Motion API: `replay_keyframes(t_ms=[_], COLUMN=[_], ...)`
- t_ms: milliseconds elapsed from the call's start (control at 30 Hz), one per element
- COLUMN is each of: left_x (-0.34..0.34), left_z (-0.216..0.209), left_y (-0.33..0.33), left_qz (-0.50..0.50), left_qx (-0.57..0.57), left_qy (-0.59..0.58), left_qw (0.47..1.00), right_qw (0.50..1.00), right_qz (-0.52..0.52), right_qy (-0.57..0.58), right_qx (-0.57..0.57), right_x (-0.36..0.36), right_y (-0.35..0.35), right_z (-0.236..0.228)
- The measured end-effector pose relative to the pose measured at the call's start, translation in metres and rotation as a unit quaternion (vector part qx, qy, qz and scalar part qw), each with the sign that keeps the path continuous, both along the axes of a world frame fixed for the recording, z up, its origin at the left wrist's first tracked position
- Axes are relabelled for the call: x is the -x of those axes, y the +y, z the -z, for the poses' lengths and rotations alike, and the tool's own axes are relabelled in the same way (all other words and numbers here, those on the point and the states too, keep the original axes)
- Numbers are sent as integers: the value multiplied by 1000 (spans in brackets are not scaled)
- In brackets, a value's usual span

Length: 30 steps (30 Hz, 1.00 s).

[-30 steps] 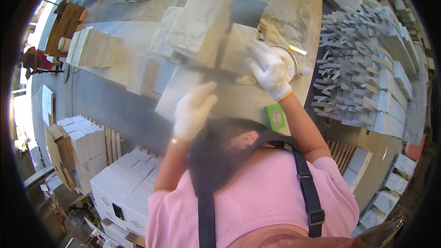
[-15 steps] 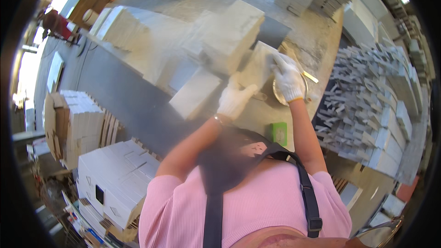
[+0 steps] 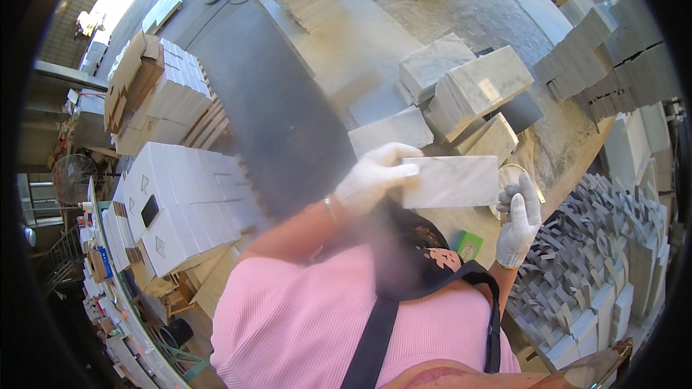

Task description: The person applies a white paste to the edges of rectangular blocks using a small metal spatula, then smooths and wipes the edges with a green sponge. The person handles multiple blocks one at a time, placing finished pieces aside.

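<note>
"The left hand (image 3: 375,176) has a marble tile (image 3: 458,181) pinched by one end, thumb on its face."

"Yes, held above the table (image 3: 486,227). The right hand (image 3: 520,227) looks empty, forefinger raised, just beside the other end; I can't tell whether they touch."

"How far along?"

"One tile's up; stacked tiles (image 3: 490,83) sit on the table. Whether this one's finished, I can't say."

Wide head-worn fisheye, looking down
</note>
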State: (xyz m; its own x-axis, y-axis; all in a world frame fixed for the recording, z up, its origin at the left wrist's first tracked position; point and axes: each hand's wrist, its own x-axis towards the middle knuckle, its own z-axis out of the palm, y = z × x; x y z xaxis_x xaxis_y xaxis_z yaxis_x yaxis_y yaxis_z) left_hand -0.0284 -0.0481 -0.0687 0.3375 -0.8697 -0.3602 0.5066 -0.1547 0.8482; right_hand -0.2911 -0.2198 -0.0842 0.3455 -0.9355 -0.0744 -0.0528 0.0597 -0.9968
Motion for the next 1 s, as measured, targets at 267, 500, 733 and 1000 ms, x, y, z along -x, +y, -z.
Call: replay_keyframes(t_ms=[267,500,733,1000], left_x=[-164,-255,-272,-259], left_z=[43,151,172,131], left_y=[51,4,-12,-28], left_qz=[-230,-290,-209,-129], left_qx=[-2,-92,-209,-313], left_qy=[-123,-126,-267,-315], left_qw=[965,944,917,887], right_qw=[997,977,735,745], right_qz=[31,-11,-165,-132], right_qy=[69,143,484,451], right_qx=[-7,158,446,474], right_x=[-11,-15,-73,-86], right_y=[-19,-58,-82,-69], right_z=[18,54,47,69])
